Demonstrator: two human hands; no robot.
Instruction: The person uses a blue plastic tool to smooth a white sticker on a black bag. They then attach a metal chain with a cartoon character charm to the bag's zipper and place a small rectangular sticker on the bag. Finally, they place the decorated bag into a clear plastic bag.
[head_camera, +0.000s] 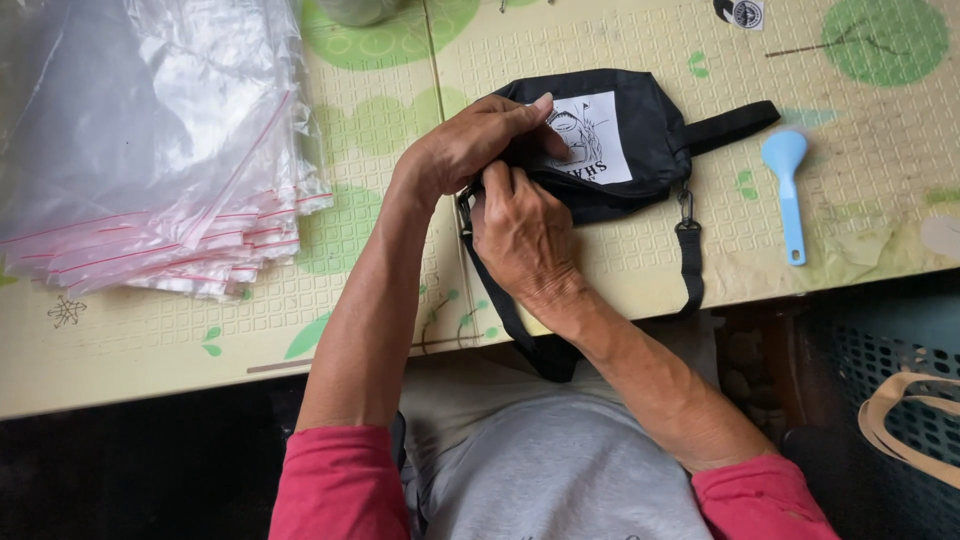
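Nearest, a grey lap and two red sleeves (340, 485) frame the view, with a dark mesh basket (890, 380) at the near right holding a tan strap. Both forearms reach forward over the surface (150, 350), a pale mat patterned with green circles and leaves. The right hand (525, 235) is closed on the near left edge of a small black bag (640, 135), fingers curled in at its seam. The left hand (470, 145) lies just beyond it, pressed on top of the bag, fingers pinched on the fabric beside a white printed patch. The two hands touch. The bag's black strap (510, 320) hangs off the near edge. Right of the bag lies a light blue plastic spoon (787, 185). At the far left, a stack of clear zip bags (150, 150) with red seal lines rests.
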